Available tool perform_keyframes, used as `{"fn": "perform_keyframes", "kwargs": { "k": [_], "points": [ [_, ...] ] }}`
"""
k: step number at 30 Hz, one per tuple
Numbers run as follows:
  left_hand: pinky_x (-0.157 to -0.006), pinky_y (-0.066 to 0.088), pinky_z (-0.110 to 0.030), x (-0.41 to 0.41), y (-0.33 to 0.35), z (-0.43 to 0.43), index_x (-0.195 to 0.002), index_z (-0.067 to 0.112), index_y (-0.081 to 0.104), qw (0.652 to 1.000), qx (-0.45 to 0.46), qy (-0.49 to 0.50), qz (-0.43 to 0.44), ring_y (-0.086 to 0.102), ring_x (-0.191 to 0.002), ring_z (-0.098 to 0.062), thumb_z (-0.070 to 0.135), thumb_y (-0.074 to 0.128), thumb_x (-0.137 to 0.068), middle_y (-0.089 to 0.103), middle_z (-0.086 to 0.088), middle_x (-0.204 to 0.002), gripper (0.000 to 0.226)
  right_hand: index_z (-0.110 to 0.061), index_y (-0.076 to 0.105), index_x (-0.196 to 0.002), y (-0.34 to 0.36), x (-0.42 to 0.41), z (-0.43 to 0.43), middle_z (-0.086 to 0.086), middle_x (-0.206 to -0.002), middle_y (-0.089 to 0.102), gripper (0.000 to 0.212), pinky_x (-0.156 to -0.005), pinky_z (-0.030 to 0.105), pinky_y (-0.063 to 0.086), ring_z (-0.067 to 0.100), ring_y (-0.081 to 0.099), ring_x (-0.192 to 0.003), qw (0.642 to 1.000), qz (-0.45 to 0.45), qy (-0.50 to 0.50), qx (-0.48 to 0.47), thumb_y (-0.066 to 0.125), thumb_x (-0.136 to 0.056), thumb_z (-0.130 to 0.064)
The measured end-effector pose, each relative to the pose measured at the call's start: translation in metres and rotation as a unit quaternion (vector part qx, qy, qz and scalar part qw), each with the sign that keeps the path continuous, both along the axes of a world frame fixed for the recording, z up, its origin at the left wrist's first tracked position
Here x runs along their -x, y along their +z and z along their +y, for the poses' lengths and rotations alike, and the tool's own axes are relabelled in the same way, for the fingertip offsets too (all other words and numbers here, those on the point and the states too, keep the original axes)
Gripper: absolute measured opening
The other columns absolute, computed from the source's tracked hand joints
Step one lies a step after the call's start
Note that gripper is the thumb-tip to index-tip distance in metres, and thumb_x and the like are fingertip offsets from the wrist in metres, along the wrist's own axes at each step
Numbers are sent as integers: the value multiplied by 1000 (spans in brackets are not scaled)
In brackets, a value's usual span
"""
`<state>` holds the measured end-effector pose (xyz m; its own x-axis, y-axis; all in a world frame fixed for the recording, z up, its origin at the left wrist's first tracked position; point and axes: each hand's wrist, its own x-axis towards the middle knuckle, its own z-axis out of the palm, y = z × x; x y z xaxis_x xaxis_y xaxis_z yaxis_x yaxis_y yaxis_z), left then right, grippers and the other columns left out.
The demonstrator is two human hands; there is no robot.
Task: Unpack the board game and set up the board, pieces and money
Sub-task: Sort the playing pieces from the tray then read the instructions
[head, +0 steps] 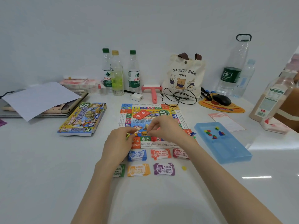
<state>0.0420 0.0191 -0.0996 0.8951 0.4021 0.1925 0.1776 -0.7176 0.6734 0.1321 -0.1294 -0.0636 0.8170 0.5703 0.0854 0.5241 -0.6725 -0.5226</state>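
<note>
Leftmost on the tabletop (48, 159), the game box (82, 118) is set aside. Over the opened board (150, 110), a small item (144, 132), too small to identify, is pinched in the grip of both left hand (119, 143) and right hand (165, 128), probably for placing. Money stacks (137, 155) are sorted by colour below; pieces (208, 132) are kept in the blue tray (229, 152) rightward.
</note>
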Motion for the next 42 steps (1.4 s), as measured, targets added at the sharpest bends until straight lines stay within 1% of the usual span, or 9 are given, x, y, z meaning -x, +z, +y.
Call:
{"fn": "perform_keyframes", "kwargs": {
  "k": [4,8,11,16,28,32,34,38,42],
  "points": [
    [-78,46,-21,2,3,-6,-122,28,64,1000,4,-10,-25,59,-106,-10,23,53,-97,63,4,-124,27,-29,73,-77,13,8,-32,-14,-76,72,6,-79,27,51,-3,65,-76,998,22,-11,-63,78,-77,-26],
    [-69,38,-3,3,8,-27,-115,27,68,995,32,-57,-72,57,-90,2,20,55,-96,66,11,-113,24,-26,75,-79,21,26,-71,-15,-73,70,4,-57,8,42,-8,61,-66,996,51,-1,-67,77,-80,-23],
    [-70,38,1,4,10,-46,-113,28,69,990,31,-95,-96,54,-85,15,19,57,-95,65,19,-102,23,-25,76,-76,16,35,-97,-16,-68,67,4,-50,8,39,-10,54,-54,997,63,-3,-36,78,-79,-22],
    [-73,37,1,4,9,-70,-114,24,69,984,30,-136,-112,55,-86,15,15,57,-94,66,20,-97,25,-35,74,-72,4,37,-127,-18,-73,71,12,-59,11,41,-5,63,-72,995,98,-27,22,79,-76,-25],
    [-79,40,-17,5,-2,-85,-112,31,68,978,-56,-184,-78,52,-93,0,20,57,-95,65,16,-104,23,-33,75,-74,-6,42,-136,-19,-76,71,9,-74,24,55,-2,64,-79,991,74,-65,92,76,-78,-25],
    [-83,43,-23,7,3,-73,-111,30,69,985,-52,-136,-91,55,-97,-5,19,58,-94,64,18,-100,23,-32,74,-79,3,38,-122,-20,-77,68,6,-64,16,44,-9,58,-71,997,9,-68,43,73,-81,-27],
    [-83,44,-25,6,4,-63,-112,29,69,989,-60,-99,-97,56,-99,-7,20,58,-94,64,16,-102,23,-32,74,-82,7,34,-107,-19,-82,69,7,-68,20,49,-4,61,-78,996,-26,-80,30,70,-82,-27],
    [-73,45,-14,6,6,-43,-116,25,67,995,-27,-41,-82,56,-98,-7,22,56,-96,65,7,-115,24,-30,73,-91,11,25,-73,-16,-91,70,11,-69,22,47,4,60,-88,993,-82,-58,68,64,-88,-26],
    [-82,51,-29,8,5,-30,-116,28,67,996,-28,-10,-79,60,-101,-12,24,55,-96,66,4,-114,24,-28,75,-94,6,12,-44,-14,-98,71,12,-78,22,44,8,62,-92,990,-97,-32,100,66,-88,-25]
  ]
}}
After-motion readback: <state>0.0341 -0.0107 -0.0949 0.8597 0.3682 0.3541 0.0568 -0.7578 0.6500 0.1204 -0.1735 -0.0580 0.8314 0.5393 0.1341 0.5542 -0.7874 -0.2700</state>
